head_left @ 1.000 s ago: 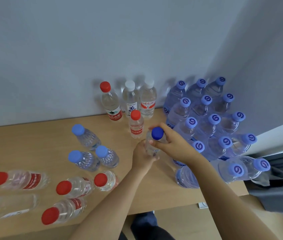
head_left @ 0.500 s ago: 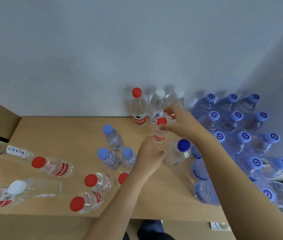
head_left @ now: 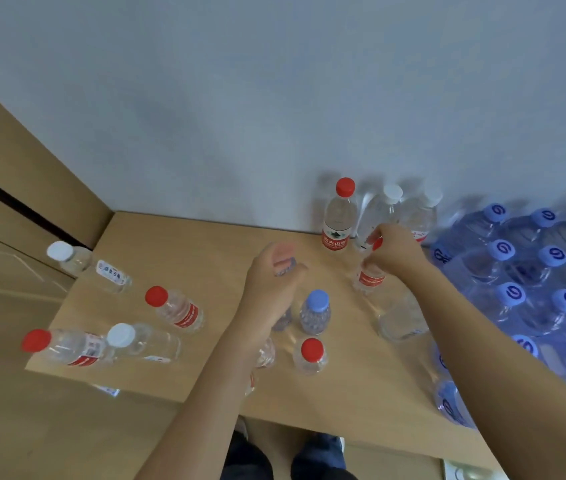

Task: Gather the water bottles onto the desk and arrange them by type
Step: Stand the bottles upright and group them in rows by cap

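My right hand [head_left: 394, 252] grips the top of a small red-capped bottle [head_left: 371, 278] that stands on the wooden desk [head_left: 198, 247]. My left hand [head_left: 269, 275] curls round the top of a small light-blue-capped bottle [head_left: 285, 265], blurred by motion. Beside it stands another light-blue-capped bottle [head_left: 315, 311]. A clear bottle [head_left: 401, 322] stands under my right forearm, its cap hidden. At the wall stand a tall red-capped bottle [head_left: 338, 216] and two white-capped bottles [head_left: 383, 209]. Several large blue bottles [head_left: 516, 271] fill the right side.
Bottles lie on their sides at the desk's left: a white-capped one [head_left: 87, 265], a red-capped one [head_left: 176, 308], another red-capped one [head_left: 63, 346] and a white-capped one [head_left: 143, 342]. A small red-capped bottle [head_left: 311, 355] stands near the front. A wooden panel [head_left: 15, 174] borders the left.
My left hand left the dark-blue-capped bottle and moved left onto a light-blue-capped one. My right hand stays on the small red-capped bottle. The view swung left.
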Demonstrator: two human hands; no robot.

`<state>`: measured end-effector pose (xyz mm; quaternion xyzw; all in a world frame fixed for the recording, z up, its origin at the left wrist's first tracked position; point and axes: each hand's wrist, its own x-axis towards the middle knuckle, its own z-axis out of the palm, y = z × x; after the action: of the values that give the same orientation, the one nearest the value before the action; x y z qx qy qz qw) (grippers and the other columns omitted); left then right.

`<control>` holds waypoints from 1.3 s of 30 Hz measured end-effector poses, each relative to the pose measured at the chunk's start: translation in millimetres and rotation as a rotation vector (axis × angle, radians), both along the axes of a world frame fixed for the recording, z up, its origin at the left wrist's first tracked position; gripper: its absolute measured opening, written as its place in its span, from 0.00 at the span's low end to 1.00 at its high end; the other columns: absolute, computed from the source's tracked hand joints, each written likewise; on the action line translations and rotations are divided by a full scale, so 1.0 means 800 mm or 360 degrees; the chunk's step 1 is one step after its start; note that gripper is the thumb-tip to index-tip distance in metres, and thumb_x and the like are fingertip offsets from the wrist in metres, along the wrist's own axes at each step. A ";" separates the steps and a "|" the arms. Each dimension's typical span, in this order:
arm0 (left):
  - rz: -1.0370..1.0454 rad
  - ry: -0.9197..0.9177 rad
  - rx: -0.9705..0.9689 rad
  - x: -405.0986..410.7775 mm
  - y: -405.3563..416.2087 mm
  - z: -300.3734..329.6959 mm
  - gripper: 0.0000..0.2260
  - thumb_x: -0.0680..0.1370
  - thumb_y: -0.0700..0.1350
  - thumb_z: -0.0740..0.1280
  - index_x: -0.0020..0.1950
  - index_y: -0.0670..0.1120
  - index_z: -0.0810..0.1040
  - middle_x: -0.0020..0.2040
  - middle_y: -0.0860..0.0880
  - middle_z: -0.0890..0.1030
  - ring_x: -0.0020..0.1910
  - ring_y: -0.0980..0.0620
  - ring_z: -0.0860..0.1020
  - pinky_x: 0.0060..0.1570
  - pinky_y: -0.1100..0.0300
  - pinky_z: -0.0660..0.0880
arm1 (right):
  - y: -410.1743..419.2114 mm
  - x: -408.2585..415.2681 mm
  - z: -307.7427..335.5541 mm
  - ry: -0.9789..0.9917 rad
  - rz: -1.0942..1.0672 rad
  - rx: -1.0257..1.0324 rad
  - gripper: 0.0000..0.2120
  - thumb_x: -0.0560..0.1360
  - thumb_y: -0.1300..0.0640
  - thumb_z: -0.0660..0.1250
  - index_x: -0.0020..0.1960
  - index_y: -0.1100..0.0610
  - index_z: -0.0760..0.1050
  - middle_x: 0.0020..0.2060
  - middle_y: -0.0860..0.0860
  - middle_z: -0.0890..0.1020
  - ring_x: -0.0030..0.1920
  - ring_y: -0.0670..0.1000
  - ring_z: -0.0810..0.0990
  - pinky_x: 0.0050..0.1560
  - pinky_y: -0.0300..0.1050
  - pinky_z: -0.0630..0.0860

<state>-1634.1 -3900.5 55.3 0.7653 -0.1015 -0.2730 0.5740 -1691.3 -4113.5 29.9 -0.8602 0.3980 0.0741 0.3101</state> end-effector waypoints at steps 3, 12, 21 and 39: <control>0.0005 -0.0021 -0.0020 0.013 0.019 0.003 0.14 0.77 0.39 0.69 0.62 0.47 0.77 0.60 0.54 0.79 0.60 0.56 0.78 0.54 0.65 0.74 | 0.012 0.009 0.019 -0.0167 -0.0065 0.0057 0.19 0.67 0.64 0.76 0.55 0.58 0.75 0.47 0.51 0.76 0.49 0.54 0.76 0.47 0.47 0.74; 0.0151 -0.0168 -0.0020 0.058 0.070 0.013 0.16 0.77 0.39 0.70 0.63 0.48 0.75 0.59 0.54 0.78 0.54 0.61 0.78 0.46 0.74 0.73 | 0.100 0.080 0.095 -0.0854 0.0144 -0.0053 0.17 0.67 0.61 0.73 0.54 0.53 0.76 0.48 0.47 0.78 0.48 0.49 0.75 0.44 0.42 0.69; 0.0322 -0.0107 0.0038 0.090 0.153 0.010 0.17 0.77 0.40 0.70 0.64 0.49 0.75 0.61 0.55 0.78 0.53 0.70 0.76 0.39 0.80 0.70 | 0.200 0.149 0.052 -0.0692 0.0465 0.0202 0.17 0.67 0.59 0.75 0.51 0.49 0.73 0.43 0.43 0.76 0.46 0.50 0.76 0.38 0.39 0.71; 0.0300 -0.0029 0.0044 0.109 0.199 -0.001 0.13 0.77 0.45 0.70 0.60 0.56 0.75 0.60 0.60 0.78 0.55 0.70 0.76 0.47 0.69 0.73 | 0.267 0.155 -0.022 -0.0226 0.0730 0.0062 0.20 0.69 0.59 0.75 0.59 0.55 0.75 0.45 0.47 0.75 0.50 0.53 0.77 0.43 0.42 0.67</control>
<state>-1547.1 -3741.2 54.3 0.7818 -0.0305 -0.2120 0.5857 -1567.3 -3900.0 12.0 -0.9250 0.1678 0.0897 0.3289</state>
